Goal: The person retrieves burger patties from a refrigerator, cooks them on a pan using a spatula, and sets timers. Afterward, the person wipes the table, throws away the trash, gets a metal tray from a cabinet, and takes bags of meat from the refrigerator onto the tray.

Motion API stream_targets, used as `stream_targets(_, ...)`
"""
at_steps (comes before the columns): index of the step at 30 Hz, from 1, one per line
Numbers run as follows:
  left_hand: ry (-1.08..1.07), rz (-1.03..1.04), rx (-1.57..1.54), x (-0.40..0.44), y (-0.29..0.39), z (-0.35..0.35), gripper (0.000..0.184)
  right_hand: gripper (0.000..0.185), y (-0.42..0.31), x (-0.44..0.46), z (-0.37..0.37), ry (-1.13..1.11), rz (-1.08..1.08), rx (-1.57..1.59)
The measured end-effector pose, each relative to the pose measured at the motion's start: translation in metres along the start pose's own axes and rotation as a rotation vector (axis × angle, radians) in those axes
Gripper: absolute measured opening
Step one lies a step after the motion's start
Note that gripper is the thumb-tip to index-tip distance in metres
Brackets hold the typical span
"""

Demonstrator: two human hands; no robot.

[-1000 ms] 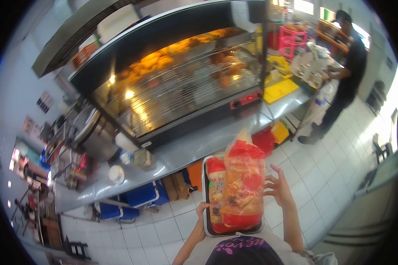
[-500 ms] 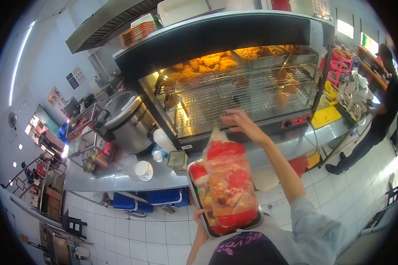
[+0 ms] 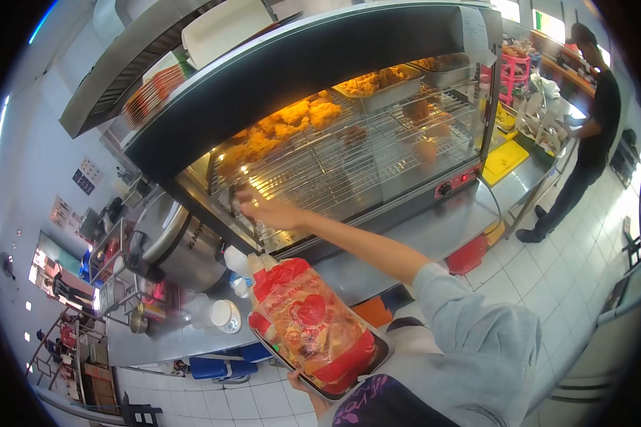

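Observation:
Filled red and clear plastic bags (image 3: 310,313) lie in a dark-lined metal tray (image 3: 382,354) close to my body. My left hand (image 3: 299,381) grips the tray's lower left edge, its fingers partly hidden beneath it. Stretched across to the left, my right hand (image 3: 267,210) is at the glass front of a lit food warmer (image 3: 313,92), near its lower left corner. Its fingers are blurred, and whether they hold anything cannot be made out. Fried food (image 3: 292,124) sits on the rack behind the glass.
A metal counter (image 3: 164,341) runs beneath the warmer. On it stand a large steel pot (image 3: 181,245), a white-lidded tub (image 3: 225,316) and a yellow board (image 3: 504,162). A person in dark clothes (image 3: 595,128) stands at the far right. Blue boxes (image 3: 221,366) are under the counter.
My right hand has gone from beside the bags up to the warmer's lower left front. The tray and bags have tilted and shifted left, still with my left hand. The view has turned.

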State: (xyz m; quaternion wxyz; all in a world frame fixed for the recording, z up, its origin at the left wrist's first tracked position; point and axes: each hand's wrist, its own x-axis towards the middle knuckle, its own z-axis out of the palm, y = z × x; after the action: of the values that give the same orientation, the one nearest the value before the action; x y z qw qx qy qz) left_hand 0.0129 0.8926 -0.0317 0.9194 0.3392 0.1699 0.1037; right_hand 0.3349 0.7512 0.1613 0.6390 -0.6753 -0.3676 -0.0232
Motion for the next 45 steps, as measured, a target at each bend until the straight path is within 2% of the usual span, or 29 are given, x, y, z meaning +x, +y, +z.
stream_targets(4,-0.01,-0.035,0.019,0.002,-0.001,0.0,0.041,0.06,0.008,0.021,0.032,-0.065,-0.102,-0.145)
stream_targets(5,-0.015,-0.041,0.022,0.003,-0.002,0.002,0.041,0.066,-0.004,0.018,0.032,-0.179,0.05,-0.078)
stream_targets(8,-0.034,-0.076,0.03,0.004,-0.006,0.006,0.041,0.066,-0.028,0.024,0.033,-0.255,0.103,-0.245)
stream_targets(10,-0.062,-0.115,0.034,0.006,-0.011,0.01,0.041,0.065,-0.036,0.021,0.02,-0.26,0.098,-0.248)
stream_targets(12,-0.103,-0.162,0.056,0.01,-0.018,0.013,0.041,0.06,-0.048,0.009,-0.013,-0.518,0.089,-0.317)
stream_targets(14,-0.151,-0.218,0.072,0.019,-0.025,0.018,0.041,0.055,-0.077,-0.049,-0.056,-0.34,-0.083,-0.166)
stream_targets(16,-0.211,-0.292,0.095,0.028,-0.036,0.02,0.041,0.047,-0.063,-0.111,-0.097,-0.101,0.063,-0.15)
stream_targets(17,-0.246,-0.336,0.115,0.034,-0.043,0.021,0.041,0.044,-0.05,-0.148,-0.116,0.087,-0.002,-0.19)
stream_targets(19,-0.324,-0.429,0.153,0.047,-0.061,0.031,0.041,0.045,-0.037,-0.238,-0.126,0.594,0.078,-0.051)
stream_targets(20,-0.368,-0.478,0.171,0.052,-0.071,0.036,0.041,0.051,-0.029,-0.281,-0.123,0.749,0.194,0.017)
stream_targets(21,-0.41,-0.527,0.195,0.056,-0.083,0.041,0.041,0.06,-0.029,-0.323,-0.115,0.791,0.441,0.295)
stream_targets(22,-0.455,-0.578,0.213,0.06,-0.095,0.049,0.041,0.068,-0.011,-0.363,-0.102,0.772,0.422,0.548)
stream_targets(23,-0.5,-0.632,0.235,0.064,-0.107,0.057,0.041,0.072,-0.032,-0.388,-0.087,0.794,0.557,0.757)
stream_targets(24,-0.542,-0.689,0.255,0.067,-0.12,0.065,0.041,0.076,-0.051,-0.404,-0.074,0.826,0.536,0.894)
stream_targets(25,-0.585,-0.744,0.276,0.067,-0.135,0.075,0.041,0.078,-0.065,-0.418,-0.066,0.836,0.406,1.02)
stream_targets(26,-0.624,-0.796,0.307,0.067,-0.15,0.084,0.041,0.078,-0.081,-0.427,-0.064,0.866,0.397,1.013)
stream_targets(29,-0.778,-0.991,0.324,0.063,-0.2,0.115,0.042,0.079,-0.105,-0.461,-0.069,1.224,0.36,0.818)
stream_targets(31,-0.883,-1.314,0.009,0.044,-0.237,0.155,0.039,0.079,-0.121,-0.486,-0.084,1.302,0.298,0.77)
stream_targets(32,-0.885,-1.334,0.007,0.027,-0.251,0.178,0.039,0.078,-0.131,-0.498,-0.092,1.345,0.243,0.733)
stream_targets(34,-0.587,-1.332,0.314,-0.013,-0.264,0.22,0.037,0.077,-0.146,-0.524,-0.103,1.416,0.201,0.693)
stream_targets(36,-0.614,-1.34,0.404,-0.034,-0.292,0.246,0.041,0.076,-0.156,-0.549,-0.12,1.466,0.149,0.642)
stream_targets(38,-0.832,-1.711,0.175,-0.038,-0.324,0.261,0.044,0.075,-0.162,-0.579,-0.125,1.58,0.09,0.672)
stream_targets(39,-0.868,-1.953,-0.262,-0.049,-0.348,0.269,0.047,0.075,-0.169,-0.586,-0.131,1.64,0.057,0.642)
stream_targets(40,-0.866,-1.944,-0.272,-0.058,-0.364,0.272,0.047,0.075,-0.174,-0.596,-0.136,1.631,0.066,0.643)
stream_targets(42,-0.975,-1.821,0.157,-0.079,-0.387,0.296,0.051,0.074,-0.18,-0.621,-0.143,1.739,-0.008,0.591)
stream_targets(43,-0.858,-1.781,0.375,-0.096,-0.395,0.312,0.057,0.074,-0.178,-0.636,-0.147,1.788,-0.069,0.621)
stream_targets(45,-0.923,-1.776,0.403,-0.124,-0.411,0.347,0.057,0.073,-0.182,-0.658,-0.162,1.839,-0.101,0.602)
